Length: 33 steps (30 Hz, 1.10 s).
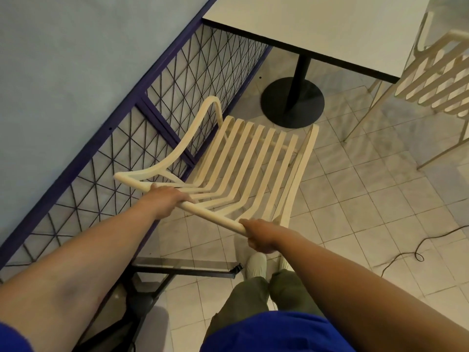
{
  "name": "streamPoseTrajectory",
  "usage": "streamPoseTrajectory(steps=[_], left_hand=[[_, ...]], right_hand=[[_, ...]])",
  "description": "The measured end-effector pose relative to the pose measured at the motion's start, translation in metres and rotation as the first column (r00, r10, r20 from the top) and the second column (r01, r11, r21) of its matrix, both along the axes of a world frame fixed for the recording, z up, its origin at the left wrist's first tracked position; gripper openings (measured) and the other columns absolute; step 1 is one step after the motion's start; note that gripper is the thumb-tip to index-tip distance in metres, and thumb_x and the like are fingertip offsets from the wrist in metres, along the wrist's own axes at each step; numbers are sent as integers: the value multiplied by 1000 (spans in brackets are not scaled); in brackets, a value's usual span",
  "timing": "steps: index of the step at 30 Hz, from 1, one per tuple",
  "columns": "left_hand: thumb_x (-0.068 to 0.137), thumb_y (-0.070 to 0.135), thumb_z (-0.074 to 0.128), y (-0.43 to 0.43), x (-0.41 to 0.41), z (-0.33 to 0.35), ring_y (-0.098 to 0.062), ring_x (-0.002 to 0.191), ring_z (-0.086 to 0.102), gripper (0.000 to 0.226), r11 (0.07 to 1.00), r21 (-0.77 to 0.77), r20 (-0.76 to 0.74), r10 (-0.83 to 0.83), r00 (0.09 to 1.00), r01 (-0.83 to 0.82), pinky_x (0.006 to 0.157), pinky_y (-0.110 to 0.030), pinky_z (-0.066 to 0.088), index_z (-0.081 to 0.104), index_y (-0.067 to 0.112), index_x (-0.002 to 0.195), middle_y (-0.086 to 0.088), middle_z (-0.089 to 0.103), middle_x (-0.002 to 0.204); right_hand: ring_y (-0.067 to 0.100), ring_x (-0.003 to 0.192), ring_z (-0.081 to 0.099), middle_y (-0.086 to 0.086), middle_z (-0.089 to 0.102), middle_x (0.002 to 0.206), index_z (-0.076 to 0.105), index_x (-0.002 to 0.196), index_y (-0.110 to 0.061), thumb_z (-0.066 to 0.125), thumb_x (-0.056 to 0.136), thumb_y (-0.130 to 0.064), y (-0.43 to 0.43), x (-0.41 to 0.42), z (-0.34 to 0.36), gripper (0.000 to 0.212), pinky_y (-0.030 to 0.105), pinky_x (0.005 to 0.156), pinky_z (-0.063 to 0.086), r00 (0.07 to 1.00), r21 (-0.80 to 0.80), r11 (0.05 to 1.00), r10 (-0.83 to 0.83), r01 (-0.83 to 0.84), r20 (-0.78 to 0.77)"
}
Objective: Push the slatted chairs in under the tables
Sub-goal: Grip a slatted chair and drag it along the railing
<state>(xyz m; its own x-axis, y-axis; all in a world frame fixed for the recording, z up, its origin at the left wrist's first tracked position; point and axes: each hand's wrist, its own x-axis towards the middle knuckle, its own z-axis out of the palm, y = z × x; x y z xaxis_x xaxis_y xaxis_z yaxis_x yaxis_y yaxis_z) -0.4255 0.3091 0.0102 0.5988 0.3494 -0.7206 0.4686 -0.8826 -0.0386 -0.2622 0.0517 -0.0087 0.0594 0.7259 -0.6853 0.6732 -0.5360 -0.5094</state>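
Your left hand [165, 201] and right hand [258, 236] both curl round the round top rail [213, 214] of the cream slatted chair [241, 158]. Its long curved slats sweep from back into seat, with a looped armrest on the left. It stands on the pale tiled floor [368, 199] beside the purple-framed wire mesh fence [177, 80], seat facing the black round base [293, 102] of the white rectangular table [317, 29]. A second cream slatted chair [441, 80] sits beyond, right.
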Motion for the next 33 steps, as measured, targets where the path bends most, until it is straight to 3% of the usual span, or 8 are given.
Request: streamPoseTrajectory(steps=[3, 7, 14, 16, 18, 23, 28, 33], left_hand=[[92, -3, 52, 9, -7, -4, -20, 121, 54, 73, 1000, 17, 12, 4, 1000, -5, 112, -57, 30, 52, 58, 133, 13, 61, 119], [90, -9, 50, 12, -8, 6, -22, 122, 54, 74, 1000, 17, -7, 12, 1000, -12, 116, -59, 25, 55, 49, 135, 10, 60, 114], [90, -10, 51, 3, -7, 12, -26, 135, 46, 82, 999, 14, 3, 39, 999, -39, 120, -64, 15, 48, 54, 141, 7, 59, 135], [94, 1, 56, 2, -7, 15, -24, 136, 46, 72, 999, -6, -17, 47, 999, -47, 120, -63, 14, 46, 53, 142, 7, 58, 136], [96, 27, 63, -1, -6, 18, -21, 136, 45, 57, 999, -28, -16, 40, 999, -40, 119, -59, 16, 45, 50, 145, 8, 57, 138], [88, 67, 57, -8, -1, 23, -17, 131, 50, 63, 996, -81, 22, 24, 999, -22, 111, -47, 33, 45, 45, 146, 10, 58, 141], [89, 71, 57, -24, 14, 35, -22, 134, 49, 71, 988, -131, 2, 86, 996, -85, 107, -43, 43, 43, 39, 151, 4, 50, 152], [92, 67, 57, -52, 35, 40, -25, 140, 44, 70, 985, -150, -8, 89, 996, -89, 111, -46, 39, 41, 36, 154, 0, 44, 157]], right_hand=[[25, 106, 56, 10, 58, 127, 42, 145, -21, 59, 96, -11, 7, -7, -1, 53, 42, 95, 48, 1000, 6, 1000, 11, -11, -16], [28, 107, 58, 11, 58, 126, 42, 144, -20, 59, 95, -12, 13, -16, -7, 52, 45, 95, 50, 1000, 12, 1000, 16, -16, -24], [26, 105, 57, 9, 60, 123, 47, 141, -20, 61, 94, -14, 12, -15, -6, 48, 42, 94, 49, 1000, 34, 999, 19, -18, -17], [26, 105, 57, 10, 62, 123, 50, 139, -19, 62, 94, -20, 13, -10, -6, 46, 41, 93, 49, 999, 41, 998, 39, -38, -16], [27, 109, 57, 10, 61, 128, 47, 143, -19, 64, 94, -30, 12, -5, -4, 53, 41, 95, 48, 998, 27, 999, 48, -47, -29], [29, 134, 46, 9, 46, 152, 30, 157, -17, 60, 95, -51, 10, 11, 6, 77, 42, 110, 37, 999, -2, 999, 33, -33, -19], [30, 144, 35, 9, 37, 160, 27, 158, -14, 54, 98, -54, 3, 21, 18, 77, 41, 115, 29, 999, -12, 999, 41, -41, 8], [29, 147, 31, 10, 33, 162, 27, 158, -11, 50, 101, -52, -11, 31, 26, 74, 41, 118, 26, 998, 9, 999, 41, -42, 40]])
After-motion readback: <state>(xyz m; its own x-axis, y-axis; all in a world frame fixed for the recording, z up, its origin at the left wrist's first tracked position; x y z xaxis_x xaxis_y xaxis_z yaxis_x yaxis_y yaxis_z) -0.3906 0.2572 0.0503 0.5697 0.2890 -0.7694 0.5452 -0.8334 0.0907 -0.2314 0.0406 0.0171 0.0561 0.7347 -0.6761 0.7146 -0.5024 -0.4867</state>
